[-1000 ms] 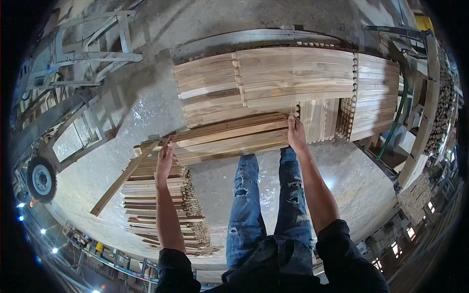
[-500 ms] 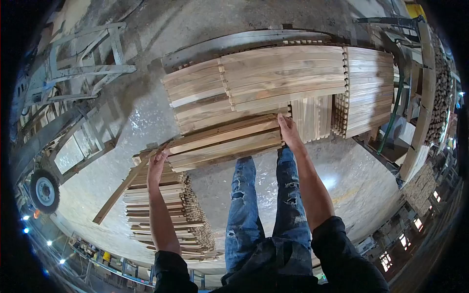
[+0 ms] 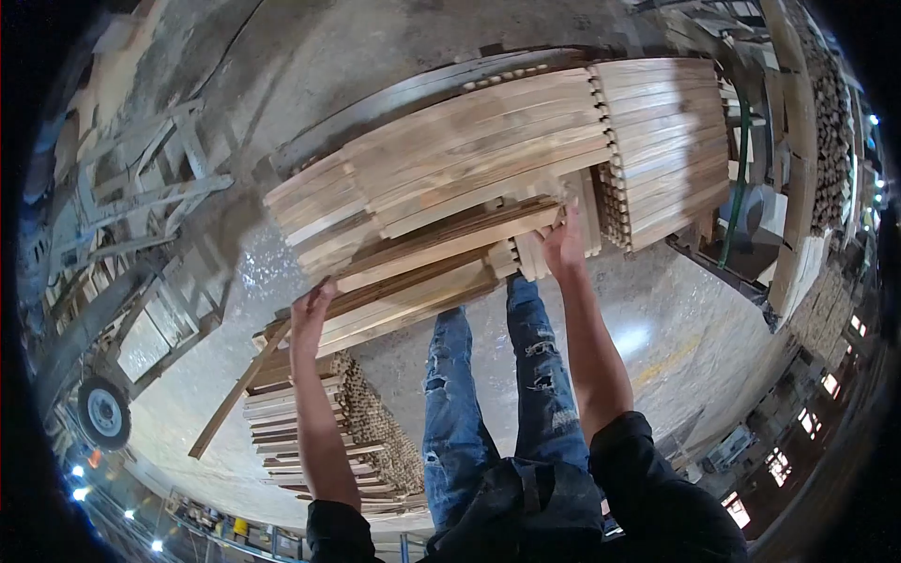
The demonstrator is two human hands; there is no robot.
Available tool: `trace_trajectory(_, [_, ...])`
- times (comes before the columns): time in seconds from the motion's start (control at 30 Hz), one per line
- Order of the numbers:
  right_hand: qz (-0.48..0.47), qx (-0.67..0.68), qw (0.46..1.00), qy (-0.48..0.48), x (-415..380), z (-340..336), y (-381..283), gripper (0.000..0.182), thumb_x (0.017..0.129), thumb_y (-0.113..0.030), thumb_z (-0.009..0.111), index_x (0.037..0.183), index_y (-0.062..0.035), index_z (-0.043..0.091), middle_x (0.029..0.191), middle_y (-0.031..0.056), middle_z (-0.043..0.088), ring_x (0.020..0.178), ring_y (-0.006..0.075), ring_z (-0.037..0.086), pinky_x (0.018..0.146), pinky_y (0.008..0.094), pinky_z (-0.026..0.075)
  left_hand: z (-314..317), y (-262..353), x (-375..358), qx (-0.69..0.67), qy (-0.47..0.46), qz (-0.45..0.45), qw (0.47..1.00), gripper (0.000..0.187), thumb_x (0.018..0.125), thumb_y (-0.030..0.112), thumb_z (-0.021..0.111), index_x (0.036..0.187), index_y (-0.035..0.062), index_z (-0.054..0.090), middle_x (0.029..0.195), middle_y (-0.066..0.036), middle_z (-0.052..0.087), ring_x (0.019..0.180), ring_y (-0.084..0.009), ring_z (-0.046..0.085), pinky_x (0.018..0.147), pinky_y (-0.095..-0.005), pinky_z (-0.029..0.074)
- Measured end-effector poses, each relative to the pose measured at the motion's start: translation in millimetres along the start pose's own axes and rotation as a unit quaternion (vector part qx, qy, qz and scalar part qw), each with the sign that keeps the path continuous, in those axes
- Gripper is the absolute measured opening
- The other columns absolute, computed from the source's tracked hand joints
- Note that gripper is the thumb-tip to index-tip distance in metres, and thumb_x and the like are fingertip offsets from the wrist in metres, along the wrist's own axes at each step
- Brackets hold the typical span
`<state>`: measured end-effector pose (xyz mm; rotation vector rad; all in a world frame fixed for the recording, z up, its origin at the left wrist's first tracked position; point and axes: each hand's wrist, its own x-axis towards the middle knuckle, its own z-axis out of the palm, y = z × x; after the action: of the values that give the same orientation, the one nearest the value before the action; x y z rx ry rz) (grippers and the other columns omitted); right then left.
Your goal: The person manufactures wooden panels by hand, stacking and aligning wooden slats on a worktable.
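My left hand point(image 3: 312, 310) and my right hand point(image 3: 563, 242) are closed on opposite ends of a few long wooden slats point(image 3: 450, 242), held slightly tilted with the right end farther away. More loose slats point(image 3: 404, 314) lie just on the near side of them. Beyond the held slats is a broad stack of slats point(image 3: 479, 141) laid side by side in rows. Under my left forearm, a single slat point(image 3: 235, 399) sticks out to the left, over a lower pile of slats point(image 3: 291, 436) with many ends showing. The fingertips of my right hand are partly blurred.
A metal frame cart point(image 3: 155, 188) with a rubber wheel point(image 3: 103, 413) stands at the left. Another slat stack point(image 3: 662, 141) is at the right, near a green hose point(image 3: 741, 178) and a long wooden beam point(image 3: 798, 150). Concrete floor point(image 3: 648, 328) shows around my legs.
The held slats have come up off the loose ones below and shifted away from me, with a gap between them. My right hand moved farther out. The whole view has turned slightly.
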<state>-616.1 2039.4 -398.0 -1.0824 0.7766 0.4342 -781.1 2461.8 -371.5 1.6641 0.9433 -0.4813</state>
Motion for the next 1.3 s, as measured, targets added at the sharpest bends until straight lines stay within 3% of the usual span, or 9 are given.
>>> trace_trajectory(0.07, [-0.025,0.052,0.998,0.018,25.0,-24.7,-8.8,0.073,0.088,-0.063,0.043,0.140,-0.0129,0.032,0.136,0.0068,0.044,0.122,0.0250,0.042,0.105,0.0495,0.025,35.2,18.7,3.1,0.047,-0.039,-0.054,0.997,0.055,0.084,0.047,0.064,0.116,0.0018,0.062,0.105,-0.005,0.063,0.099,-0.0145,0.054,0.090,-0.0285,0.040])
trace_trajectory(0.1, [-0.023,0.077,0.996,0.033,29.9,-26.8,-21.7,0.062,0.091,-0.058,0.042,0.135,-0.0143,0.040,0.128,0.0040,0.053,0.118,0.0222,0.049,0.100,0.0437,0.037,53.7,35.1,0.7,0.062,-0.035,-0.018,0.997,0.059,0.083,0.051,0.063,0.114,0.0013,0.063,0.104,-0.005,0.064,0.099,-0.0147,0.054,0.089,-0.0283,0.040])
trace_trajectory(0.33, [-0.008,0.146,0.980,0.135,85.2,-64.5,-45.8,0.056,0.090,-0.058,0.045,0.121,-0.0115,0.052,0.112,0.0010,0.059,0.104,0.0158,0.055,0.092,0.0318,0.044,120.9,44.9,18.7,-0.024,-0.072,-0.034,0.997,0.064,0.086,0.050,0.060,0.123,-0.0015,0.054,0.120,-0.013,0.057,0.114,-0.0228,0.053,0.102,-0.0340,0.038])
trace_trajectory(0.4, [-0.022,0.139,0.979,0.147,88.1,-60.5,-51.2,0.054,0.089,-0.061,0.047,0.110,-0.0119,0.057,0.095,0.0000,0.060,0.084,0.0098,0.055,0.076,0.0312,0.045,131.0,50.7,20.2,-0.085,-0.076,-0.041,0.993,0.069,0.088,0.048,0.058,0.128,-0.0070,0.045,0.129,-0.019,0.050,0.121,-0.0281,0.048,0.107,-0.0386,0.035])
trace_trajectory(0.47, [-0.012,0.134,0.983,0.122,86.8,-54.9,-58.8,0.058,0.090,-0.060,0.043,0.116,-0.0097,0.055,0.107,0.0037,0.060,0.100,0.0177,0.056,0.091,0.0358,0.044,135.3,48.4,24.1,-0.088,-0.076,-0.050,0.992,0.069,0.089,0.044,0.057,0.129,-0.0106,0.042,0.131,-0.022,0.046,0.123,-0.0295,0.046,0.108,-0.0387,0.035])
trace_trajectory(0.67, [0.009,0.137,0.980,0.147,87.1,-41.1,-60.9,0.062,0.095,-0.057,0.033,0.121,-0.0040,0.049,0.116,0.0104,0.057,0.111,0.0233,0.053,0.099,0.0411,0.039,141.8,35.7,27.8,-0.153,-0.043,-0.047,0.986,0.070,0.089,0.047,0.057,0.130,-0.0069,0.042,0.128,-0.017,0.050,0.119,-0.0277,0.050,0.106,-0.0382,0.036])
trace_trajectory(0.93, [0.037,0.223,0.967,0.120,86.1,-19.5,-69.4,0.072,0.095,-0.059,0.027,0.138,-0.0027,0.031,0.140,0.0109,0.038,0.127,0.0250,0.039,0.106,0.0424,0.031,153.7,33.2,32.4,-0.381,0.026,-0.137,0.914,0.077,0.092,0.048,0.050,0.141,-0.0028,0.020,0.144,-0.018,0.031,0.135,-0.0290,0.027,0.110,-0.0393,0.029])
trace_trajectory(1.17, [0.035,0.190,0.980,0.040,81.8,-29.1,-58.6,0.074,0.094,-0.062,0.023,0.142,-0.0063,0.025,0.144,0.0132,0.030,0.133,0.0273,0.030,0.109,0.0440,0.024,139.8,32.7,37.4,-0.299,-0.006,-0.122,0.947,0.076,0.092,0.055,0.044,0.139,-0.0020,0.028,0.142,-0.016,0.035,0.133,-0.0288,0.032,0.110,-0.0375,0.026])
trace_trajectory(1.3, [0.000,-0.042,0.999,0.009,22.9,-37.1,-32.1,0.069,0.095,-0.056,0.031,0.143,-0.0070,0.027,0.143,0.0134,0.034,0.132,0.0244,0.034,0.108,0.0435,0.025,100.1,24.2,32.0,-0.184,0.016,-0.081,0.979,0.072,0.092,0.052,0.045,0.140,0.0000,0.032,0.144,-0.014,0.035,0.132,-0.0271,0.034,0.109,-0.0353,0.027])
